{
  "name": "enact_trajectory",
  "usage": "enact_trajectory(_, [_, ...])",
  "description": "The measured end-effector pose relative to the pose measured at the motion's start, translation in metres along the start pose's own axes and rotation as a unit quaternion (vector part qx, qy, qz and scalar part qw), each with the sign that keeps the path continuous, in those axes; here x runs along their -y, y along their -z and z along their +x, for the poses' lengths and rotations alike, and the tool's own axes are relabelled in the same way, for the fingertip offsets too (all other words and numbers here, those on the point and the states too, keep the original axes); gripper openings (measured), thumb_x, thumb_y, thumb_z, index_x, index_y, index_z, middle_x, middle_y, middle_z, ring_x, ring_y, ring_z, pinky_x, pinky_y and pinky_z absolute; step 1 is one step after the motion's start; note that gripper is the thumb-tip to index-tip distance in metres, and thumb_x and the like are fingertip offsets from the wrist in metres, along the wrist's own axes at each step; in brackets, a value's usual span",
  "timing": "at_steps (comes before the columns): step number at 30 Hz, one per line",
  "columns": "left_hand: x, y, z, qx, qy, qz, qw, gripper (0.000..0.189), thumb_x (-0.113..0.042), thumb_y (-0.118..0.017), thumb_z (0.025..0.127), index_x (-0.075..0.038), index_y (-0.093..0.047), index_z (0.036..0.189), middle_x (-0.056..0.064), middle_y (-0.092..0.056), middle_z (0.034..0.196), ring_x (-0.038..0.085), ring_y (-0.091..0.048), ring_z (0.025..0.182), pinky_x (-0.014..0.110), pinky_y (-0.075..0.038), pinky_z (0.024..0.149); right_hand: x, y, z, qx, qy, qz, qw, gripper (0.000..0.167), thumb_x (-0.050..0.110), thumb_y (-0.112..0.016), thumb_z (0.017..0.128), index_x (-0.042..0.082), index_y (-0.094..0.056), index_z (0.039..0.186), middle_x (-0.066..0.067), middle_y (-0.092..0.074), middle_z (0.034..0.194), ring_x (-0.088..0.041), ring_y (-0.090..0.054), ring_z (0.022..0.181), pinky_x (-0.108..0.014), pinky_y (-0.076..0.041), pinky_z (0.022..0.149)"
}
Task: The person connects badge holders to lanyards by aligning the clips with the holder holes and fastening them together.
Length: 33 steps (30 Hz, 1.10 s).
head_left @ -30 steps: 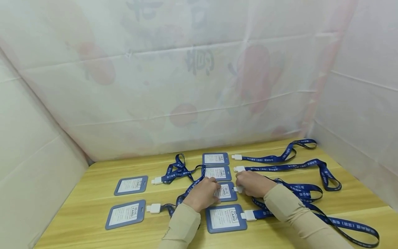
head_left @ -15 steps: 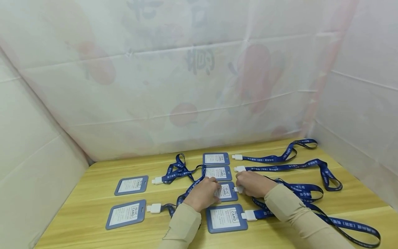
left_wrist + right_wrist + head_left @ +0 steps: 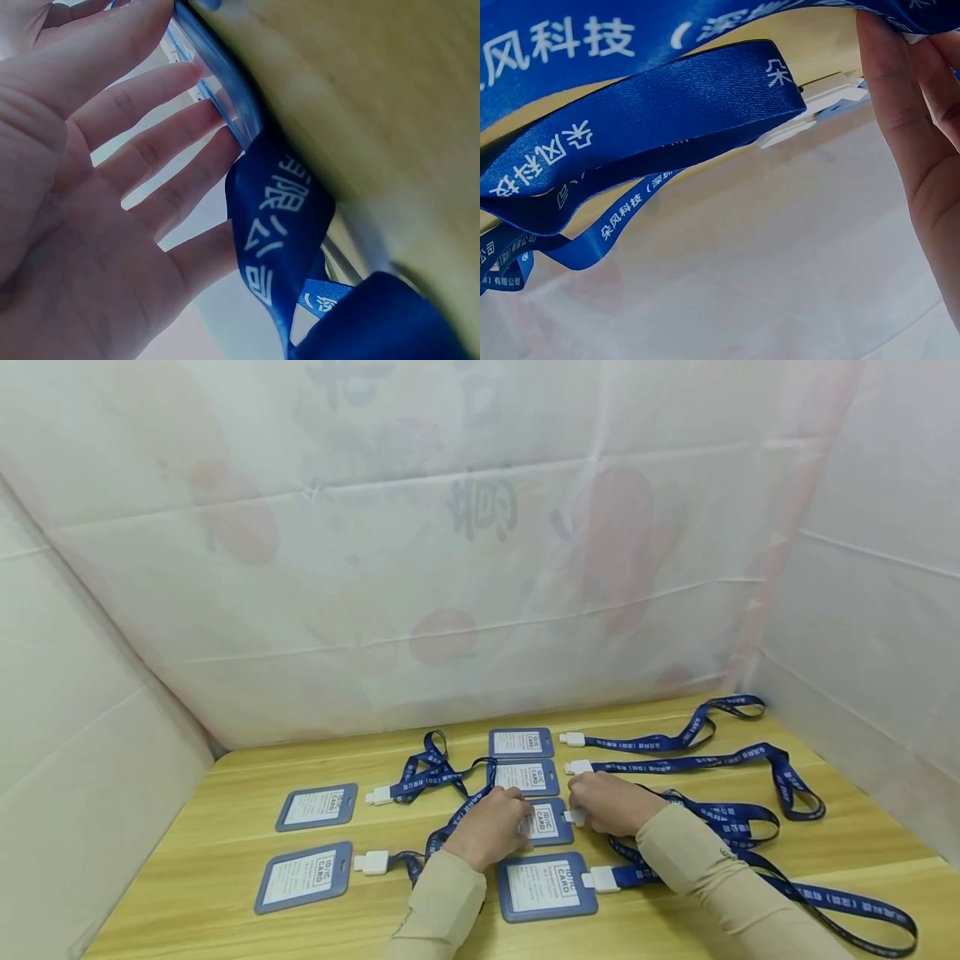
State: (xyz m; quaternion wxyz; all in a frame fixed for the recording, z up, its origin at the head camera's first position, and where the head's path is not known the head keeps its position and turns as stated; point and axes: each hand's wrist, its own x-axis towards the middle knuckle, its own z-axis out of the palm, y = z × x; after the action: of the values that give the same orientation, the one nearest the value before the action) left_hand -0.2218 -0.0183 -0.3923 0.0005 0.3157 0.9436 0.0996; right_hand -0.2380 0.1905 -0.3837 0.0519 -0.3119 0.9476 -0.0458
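On the wooden table, my left hand holds a blue ID badge holder by its left part, covering that end. In the left wrist view its fingers reach the holder's edge, beside a twisted blue lanyard. My right hand pinches a white lanyard clip at the slotted right end of the same holder. From that hand a blue strap runs across the right wrist view; the clip itself is mostly hidden there by the fingers.
Nearer me lies a badge holder with a white clip at its slot. Two more holders lie behind, their lanyards stretching right. At left are a front holder, a rear holder and tangled lanyards.
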Motion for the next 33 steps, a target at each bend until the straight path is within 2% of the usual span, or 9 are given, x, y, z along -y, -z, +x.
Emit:
enact_trajectory(12, [-0.0005,0.0005,0.0013,-0.001,0.002,0.001,1.0000,0.038,-0.023,-0.090,0.077,-0.010,-0.078,0.112,0.003,-0.071,0.110,0.015,-0.061,0.092,0.022,-0.055,0.082,-0.0018,-0.0011,0.0019,-0.005,0.004,-0.004,1.0000,0.011,-0.006,-0.080,0.081,0.003,-0.076,0.087,0.002,-0.061,0.079,-0.010,-0.050,0.065,-0.024,-0.050,0.061])
enact_trajectory(33, [0.0000,-0.0002,0.0006,-0.004,0.006,-0.007,1.0000,0.039,-0.021,-0.091,0.076,-0.009,-0.079,0.111,0.003,-0.071,0.111,0.015,-0.061,0.093,0.023,-0.055,0.082,0.0023,0.0002,-0.0004,-0.009,0.000,-0.003,1.0000,0.011,-0.005,-0.080,0.081,0.003,-0.076,0.088,0.003,-0.060,0.078,-0.010,-0.050,0.065,-0.024,-0.049,0.062])
